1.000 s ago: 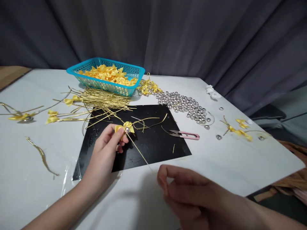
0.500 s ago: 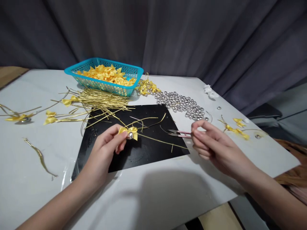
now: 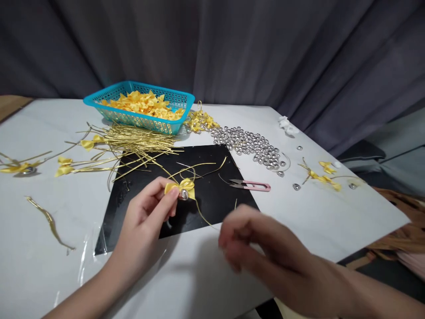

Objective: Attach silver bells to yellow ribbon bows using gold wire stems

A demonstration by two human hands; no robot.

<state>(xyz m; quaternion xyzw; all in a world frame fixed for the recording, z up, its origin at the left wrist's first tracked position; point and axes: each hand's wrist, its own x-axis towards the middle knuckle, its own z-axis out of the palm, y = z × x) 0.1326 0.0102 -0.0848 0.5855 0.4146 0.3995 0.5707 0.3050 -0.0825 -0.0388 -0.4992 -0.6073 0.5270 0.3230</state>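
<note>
My left hand (image 3: 151,212) is closed over the black mat, pinching a yellow ribbon bow (image 3: 188,186) between thumb and fingertips. A silver bead (image 3: 184,194) sits at the bow's front. From the bow a thin gold wire (image 3: 202,215) curves down to the right, towards the fingertips of my right hand (image 3: 265,252). That hand is curled and blurred above the table's near side; its fingers seem closed on the wire's end, though the exact grip is smeared. Pink-handled thread snips (image 3: 255,185) lie on the mat's right edge, beyond my right hand.
A blue basket (image 3: 139,122) of yellow ribbon pieces stands at the back. Gold wire stems (image 3: 142,139) lie before it, partly over the black mat (image 3: 133,212). Silver beads (image 3: 249,144) spread to the right. Finished-looking yellow bows (image 3: 322,178) lie at the far right.
My right hand has come left and nearer to me, leaving the snips in full view. The wire, stretched nearly straight before, now hangs in a curve. My left hand still pinches the bow.
</note>
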